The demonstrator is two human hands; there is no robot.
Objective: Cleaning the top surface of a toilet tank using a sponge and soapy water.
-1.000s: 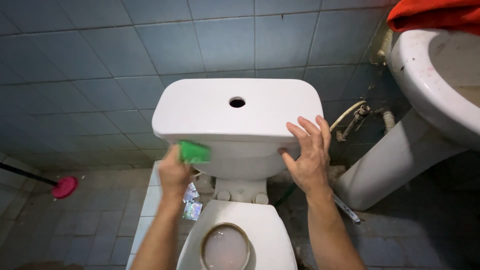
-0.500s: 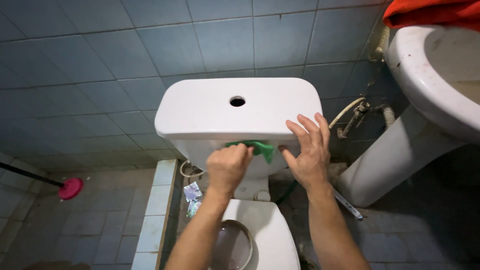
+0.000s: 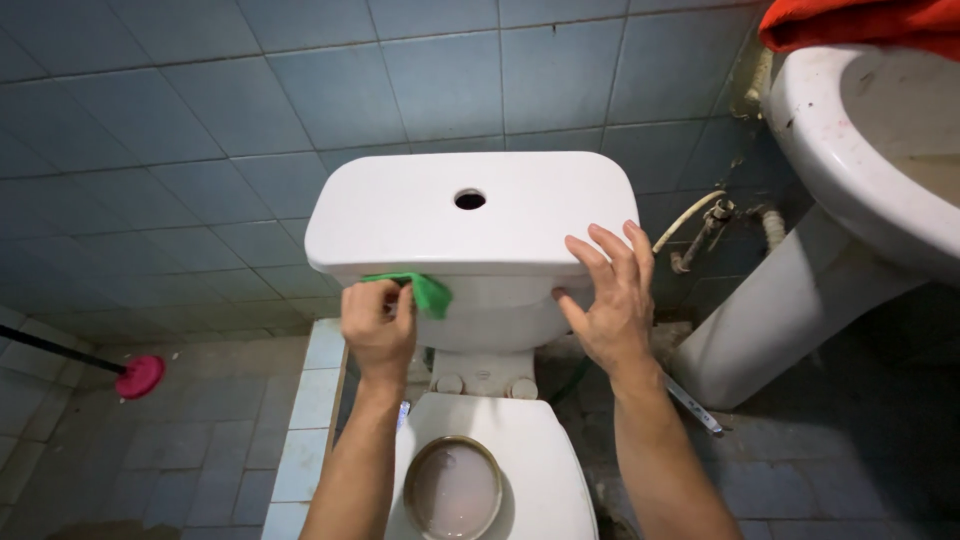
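The left hand (image 3: 378, 322) is curled into a fist around a green cloth (image 3: 422, 290), pressing it against the front of the white toilet tank (image 3: 500, 310) just under the overhanging edge of the lid (image 3: 400, 215), toward the tank's left side. A corner of the cloth sticks out to the right of the knuckles. The right hand (image 3: 608, 298) is spread open, fingers fanned, its palm flat against the tank's right front corner and the fingertips reaching up onto the lid's rim. The lid has a small round hole (image 3: 469, 199) in the middle of its top. Below the hands sits the closed toilet seat (image 3: 520, 440), with a round brownish patch on it. To the right stands a white pedestal sink (image 3: 850, 160) with a red cloth (image 3: 860, 22) draped above it, and a hose and valve (image 3: 705, 225) on the blue tiled wall (image 3: 200, 110) between tank and sink. On the floor at the left lies a pink-headed plunger (image 3: 138, 376).
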